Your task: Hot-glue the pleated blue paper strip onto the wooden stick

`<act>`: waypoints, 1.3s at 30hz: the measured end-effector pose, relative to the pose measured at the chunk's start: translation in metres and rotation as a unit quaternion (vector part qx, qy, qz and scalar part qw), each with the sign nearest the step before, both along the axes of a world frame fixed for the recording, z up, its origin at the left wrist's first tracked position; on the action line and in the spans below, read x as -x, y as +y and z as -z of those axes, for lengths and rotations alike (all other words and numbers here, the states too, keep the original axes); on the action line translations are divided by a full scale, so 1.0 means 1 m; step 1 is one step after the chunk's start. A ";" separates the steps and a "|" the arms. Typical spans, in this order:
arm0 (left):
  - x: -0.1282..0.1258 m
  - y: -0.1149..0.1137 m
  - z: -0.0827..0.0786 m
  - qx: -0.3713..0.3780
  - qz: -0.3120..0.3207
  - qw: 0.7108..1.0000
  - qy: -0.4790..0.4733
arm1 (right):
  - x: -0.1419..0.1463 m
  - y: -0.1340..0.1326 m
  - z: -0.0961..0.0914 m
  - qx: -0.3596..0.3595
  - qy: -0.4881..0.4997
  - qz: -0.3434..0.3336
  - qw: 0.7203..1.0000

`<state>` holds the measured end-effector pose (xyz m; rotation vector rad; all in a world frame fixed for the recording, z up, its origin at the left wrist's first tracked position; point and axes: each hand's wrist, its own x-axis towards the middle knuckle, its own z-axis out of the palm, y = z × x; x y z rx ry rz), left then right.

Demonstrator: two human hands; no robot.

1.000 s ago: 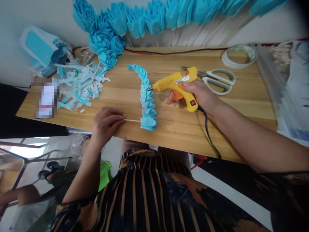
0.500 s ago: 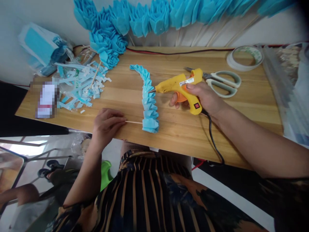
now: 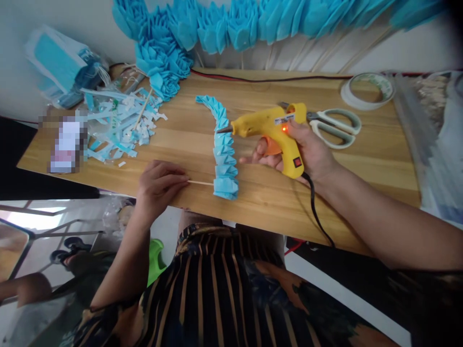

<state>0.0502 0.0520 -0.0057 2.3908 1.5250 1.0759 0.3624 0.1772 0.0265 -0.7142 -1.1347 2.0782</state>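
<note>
My right hand [image 3: 307, 149] is wrapped round the grip of a yellow hot glue gun [image 3: 265, 123], whose small orange light glows. The gun's metal nozzle points left over the upper part of a pleated light-blue strip [image 3: 223, 142] lying on the table; whether it touches the strip I cannot tell. My left hand [image 3: 161, 185] pinches a thin wooden stick [image 3: 200, 182] near the front edge. The stick's right end meets the lowest fold of the strip. Just beyond the gun lie scissors [image 3: 336, 126] with pale handles, their blades partly hidden behind it.
Blue folded flowers [image 3: 213, 29] on sticks line the back wall. Cut scraps [image 3: 123, 120] and bagged face masks [image 3: 60, 62] lie at left, near a phone-like blurred item [image 3: 67, 144]. A tape roll [image 3: 368, 90] and plastic bags [image 3: 423, 125] are at right. The gun's black cord [image 3: 314, 212] hangs over the front edge.
The glue gun's nozzle has moved slightly up and left over the strip, and its orange light now shows. A finger of my right hand has stretched out. My left hand holds still.
</note>
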 end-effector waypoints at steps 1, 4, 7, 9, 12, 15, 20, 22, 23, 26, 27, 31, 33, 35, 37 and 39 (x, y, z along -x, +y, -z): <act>0.000 0.000 0.000 -0.001 -0.002 1.000 -0.001 | 0.001 -0.002 -0.001 -0.004 0.017 -0.015 1.000; -0.001 0.000 0.000 0.002 -0.003 1.000 -0.001 | 0.004 -0.006 -0.001 -0.002 0.072 -0.043 0.996; -0.001 0.000 -0.001 0.004 0.002 1.000 -0.002 | 0.005 -0.008 0.001 0.005 0.089 -0.052 0.995; -0.001 0.000 -0.001 0.003 0.002 1.000 -0.002 | 0.007 -0.008 0.002 0.007 0.084 -0.051 0.995; -0.001 0.000 -0.001 0.005 -0.005 1.000 0.001 | 0.008 -0.008 0.006 0.014 0.067 -0.044 0.997; -0.002 0.000 0.000 0.008 -0.014 1.000 -0.002 | 0.010 -0.007 0.010 0.010 0.063 -0.046 0.997; -0.002 -0.001 0.000 0.017 -0.028 0.999 0.006 | 0.011 -0.007 0.013 0.006 0.095 -0.060 0.994; -0.001 -0.002 0.000 0.012 -0.032 0.999 0.011 | 0.011 -0.007 0.013 0.007 0.100 -0.065 0.993; 0.000 -0.002 0.001 0.007 -0.034 0.999 0.012 | 0.011 -0.007 0.013 0.007 0.101 -0.066 0.993; 0.001 -0.003 0.002 -0.016 -0.030 0.999 0.012 | 0.011 -0.007 0.015 0.008 0.092 -0.062 0.994; 0.002 -0.003 0.002 -0.023 -0.027 0.999 0.014 | 0.011 -0.006 0.016 0.008 0.086 -0.059 0.994; 0.003 -0.004 0.004 -0.029 -0.029 0.999 0.020 | 0.010 -0.006 0.017 0.010 0.082 -0.059 0.995; 0.003 -0.004 0.005 -0.021 -0.033 0.999 0.020 | 0.010 -0.006 0.017 0.009 0.087 -0.064 0.994; 0.003 -0.003 0.005 -0.011 -0.037 0.999 0.022 | 0.011 -0.006 0.016 0.007 0.088 -0.064 0.994; 0.003 -0.003 0.004 -0.001 -0.041 0.999 0.027 | 0.011 -0.006 0.015 0.005 0.088 -0.062 0.994; 0.003 -0.003 0.003 0.006 -0.040 0.999 0.030 | 0.011 -0.006 0.014 0.004 0.091 -0.062 0.994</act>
